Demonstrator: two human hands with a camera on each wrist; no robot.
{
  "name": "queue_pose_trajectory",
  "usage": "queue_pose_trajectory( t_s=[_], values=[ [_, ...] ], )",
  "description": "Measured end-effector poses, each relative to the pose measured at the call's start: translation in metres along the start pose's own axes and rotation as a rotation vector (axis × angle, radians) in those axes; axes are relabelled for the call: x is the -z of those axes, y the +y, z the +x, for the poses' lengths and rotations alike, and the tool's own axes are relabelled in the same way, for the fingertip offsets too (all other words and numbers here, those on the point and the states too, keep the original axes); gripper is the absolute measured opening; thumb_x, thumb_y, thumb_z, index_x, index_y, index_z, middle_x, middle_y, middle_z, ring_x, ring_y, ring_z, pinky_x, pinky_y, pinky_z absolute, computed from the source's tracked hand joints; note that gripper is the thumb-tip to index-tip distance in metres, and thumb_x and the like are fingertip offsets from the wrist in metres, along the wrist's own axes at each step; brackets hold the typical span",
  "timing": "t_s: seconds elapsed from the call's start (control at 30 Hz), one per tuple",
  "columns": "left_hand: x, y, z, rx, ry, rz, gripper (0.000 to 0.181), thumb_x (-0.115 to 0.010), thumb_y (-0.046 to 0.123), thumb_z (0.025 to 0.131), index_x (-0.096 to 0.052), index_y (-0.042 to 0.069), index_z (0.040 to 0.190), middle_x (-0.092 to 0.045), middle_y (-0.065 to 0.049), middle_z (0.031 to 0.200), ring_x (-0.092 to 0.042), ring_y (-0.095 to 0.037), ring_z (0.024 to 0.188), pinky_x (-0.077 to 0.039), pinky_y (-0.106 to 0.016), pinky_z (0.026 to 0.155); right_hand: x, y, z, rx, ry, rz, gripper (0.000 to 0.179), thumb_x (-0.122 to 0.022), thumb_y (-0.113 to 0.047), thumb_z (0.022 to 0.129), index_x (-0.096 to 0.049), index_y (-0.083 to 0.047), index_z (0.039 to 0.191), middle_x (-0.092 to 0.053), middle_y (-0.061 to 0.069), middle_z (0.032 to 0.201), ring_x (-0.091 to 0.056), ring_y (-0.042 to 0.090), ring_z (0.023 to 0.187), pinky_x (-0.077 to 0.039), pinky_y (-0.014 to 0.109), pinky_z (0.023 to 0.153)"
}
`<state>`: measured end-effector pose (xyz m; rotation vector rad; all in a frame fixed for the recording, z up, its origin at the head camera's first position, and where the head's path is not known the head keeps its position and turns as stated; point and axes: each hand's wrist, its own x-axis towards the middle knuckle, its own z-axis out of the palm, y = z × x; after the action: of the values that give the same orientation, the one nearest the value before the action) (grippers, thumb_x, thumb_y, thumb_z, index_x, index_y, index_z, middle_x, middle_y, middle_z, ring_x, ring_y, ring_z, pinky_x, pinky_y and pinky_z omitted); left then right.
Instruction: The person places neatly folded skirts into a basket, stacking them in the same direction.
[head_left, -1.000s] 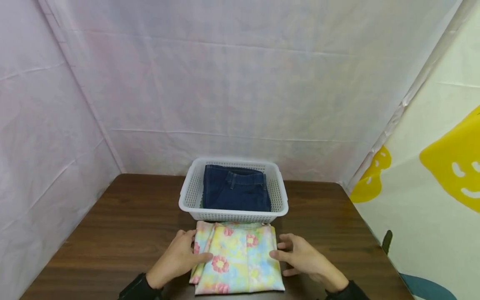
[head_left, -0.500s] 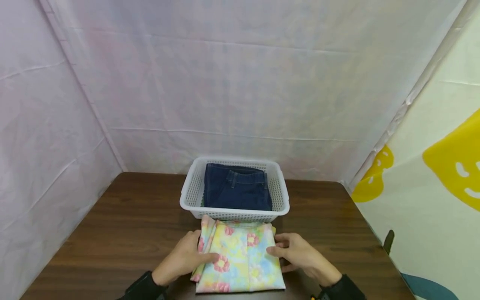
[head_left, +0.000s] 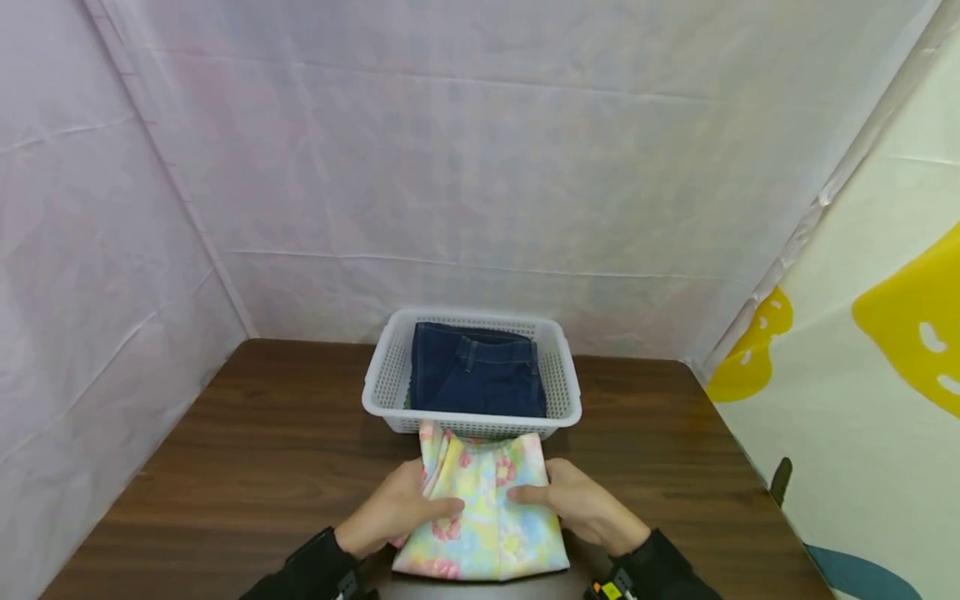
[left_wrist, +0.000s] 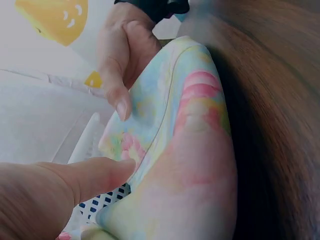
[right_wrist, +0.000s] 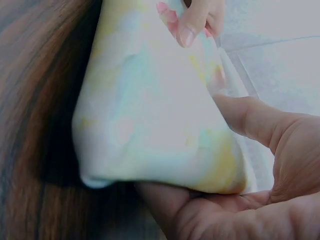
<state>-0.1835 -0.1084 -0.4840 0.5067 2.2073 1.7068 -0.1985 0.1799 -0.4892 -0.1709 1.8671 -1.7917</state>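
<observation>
A folded pastel cloth (head_left: 480, 533) with pink flowers lies at the near side of the table, its far edge raised toward the basket. My left hand (head_left: 401, 510) grips its left side, thumb on top and the other fingers hidden behind or under it. On the opposite side my right hand (head_left: 588, 507) holds it likewise; the right wrist view shows the thumb over the cloth (right_wrist: 150, 100) and fingers tucked beneath its edge. Between the two thumbs the cloth bows slightly. In the left wrist view, the floral cloth (left_wrist: 185, 150) stands off the wood along its near edge.
Just beyond the cloth stands a white perforated plastic basket (head_left: 381, 400) with folded dark blue jeans (head_left: 480, 379) inside. The brown wooden table (head_left: 285, 467) reaches back to a pale fabric wall (head_left: 480, 167). Yellow smiling shapes (head_left: 915, 317) decorate the right-hand wall.
Both hands have moved inward over the cloth and now grip its sides. The cloth's far edge has risen and its sides have drawn closer together.
</observation>
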Motion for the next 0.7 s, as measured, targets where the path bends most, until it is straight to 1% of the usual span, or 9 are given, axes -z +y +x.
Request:
queue_pose_trajectory(
  t_s=[0.13,0.23,0.3,0.47,0.53,0.7],
  values=[
    [-0.001,0.002,0.004,0.002,-0.01,-0.011,0.043,-0.079,0.018,0.089,-0.061,0.001,0.123,-0.071,-0.008,0.102,-0.07,-0.023,0.085,-0.059,-0.037,0.072,-0.001,0.002,0.004,0.033,-0.033,0.062,0.042,-0.073,-0.011,0.092,-0.056,0.007,0.126,-0.066,0.024,0.116,-0.066,0.037,0.103,-0.056,0.048,0.085],
    [-0.002,0.002,0.004,0.006,0.002,-0.028,0.041,-0.078,0.015,0.089,-0.061,-0.001,0.123,-0.071,-0.009,0.103,-0.07,-0.023,0.086,-0.059,-0.036,0.072,-0.002,0.005,0.005,0.031,-0.042,0.106,0.042,-0.072,-0.009,0.092,-0.056,0.007,0.127,-0.066,0.025,0.117,-0.066,0.037,0.104,-0.056,0.049,0.086],
    [-0.002,0.001,0.003,0.009,-0.007,-0.074,0.041,-0.076,0.012,0.09,-0.06,-0.002,0.125,-0.07,-0.013,0.105,-0.069,-0.026,0.087,-0.059,-0.037,0.073,-0.001,0.008,0.004,0.016,-0.058,0.139,0.043,-0.072,-0.009,0.092,-0.055,0.006,0.129,-0.066,0.024,0.118,-0.065,0.037,0.106,-0.055,0.05,0.086],
    [-0.002,-0.005,-0.001,0.018,-0.069,-0.234,0.042,-0.071,0.006,0.094,-0.055,-0.007,0.13,-0.067,-0.023,0.111,-0.069,-0.035,0.094,-0.059,-0.042,0.077,0.001,0.015,0.003,-0.015,-0.128,0.226,0.047,-0.069,-0.008,0.095,-0.05,0.004,0.136,-0.063,0.026,0.124,-0.062,0.04,0.112,-0.052,0.053,0.091],
    [-0.003,-0.006,-0.001,0.022,-0.086,-0.272,0.041,-0.07,0.005,0.094,-0.055,-0.007,0.13,-0.067,-0.024,0.112,-0.069,-0.036,0.095,-0.059,-0.042,0.077,0.003,0.017,0.003,-0.017,-0.148,0.258,0.047,-0.067,-0.007,0.096,-0.048,0.004,0.138,-0.061,0.027,0.126,-0.061,0.041,0.114,-0.051,0.055,0.092],
    [-0.004,-0.005,-0.001,0.016,-0.118,-0.334,0.042,-0.068,0.003,0.096,-0.052,-0.009,0.133,-0.065,-0.027,0.116,-0.067,-0.039,0.099,-0.058,-0.043,0.08,0.007,0.017,0.001,-0.001,-0.164,0.299,0.049,-0.065,-0.005,0.096,-0.045,0.004,0.14,-0.059,0.028,0.128,-0.059,0.042,0.115,-0.05,0.057,0.093]
  ],
)
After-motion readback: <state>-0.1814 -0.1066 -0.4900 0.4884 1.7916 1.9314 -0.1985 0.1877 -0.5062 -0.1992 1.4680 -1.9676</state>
